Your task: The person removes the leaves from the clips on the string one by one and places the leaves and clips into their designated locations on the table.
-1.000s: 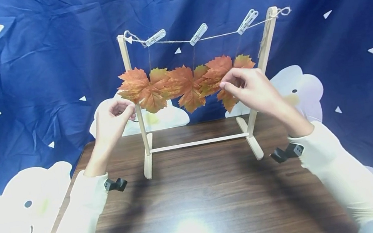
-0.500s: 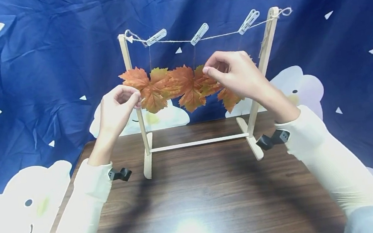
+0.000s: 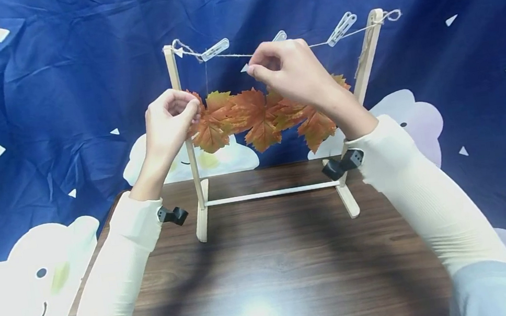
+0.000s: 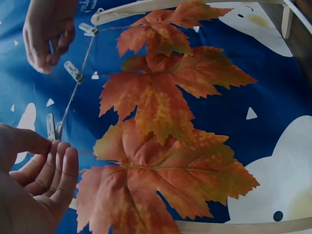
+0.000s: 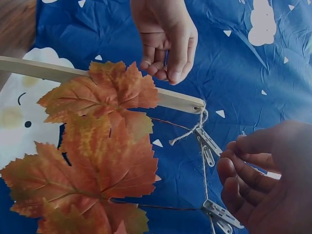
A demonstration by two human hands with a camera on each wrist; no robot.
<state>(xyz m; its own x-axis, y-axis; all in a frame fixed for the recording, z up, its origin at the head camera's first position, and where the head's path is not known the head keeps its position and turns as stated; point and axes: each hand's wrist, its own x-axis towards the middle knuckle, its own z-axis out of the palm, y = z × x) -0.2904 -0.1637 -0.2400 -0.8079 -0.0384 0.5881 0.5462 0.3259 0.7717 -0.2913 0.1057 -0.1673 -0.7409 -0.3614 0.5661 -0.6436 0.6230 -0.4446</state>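
Observation:
My left hand (image 3: 169, 118) is raised in front of the stand's left post, partly covering the left orange maple leaf (image 3: 212, 128). Higher up, my right hand (image 3: 291, 69) hides most of the middle clothespin (image 3: 281, 35). Both hands have loosely bent fingers with thumb and index fingertips close together, and I see nothing held in either. A middle maple leaf (image 3: 260, 120) and a right one (image 3: 316, 126) hang in the same row. The left clothespin (image 3: 216, 49) and right clothespin (image 3: 342, 28) clip onto a twine line (image 3: 234, 56). Thin threads run from clothespins to leaves, as the right wrist view shows.
The wooden stand (image 3: 370, 54) has two posts, flat feet and a low white crossbar (image 3: 271, 194). It stands toward the back of a dark wood table (image 3: 264, 251). Behind hangs a blue backdrop (image 3: 84, 94) with white triangles and cloud faces.
Both hands have risen. The left has shifted right over the left leaf's edge; the right has shifted left, from the right leaf to the middle clothespin. The leaves and clothespins stay as they were.

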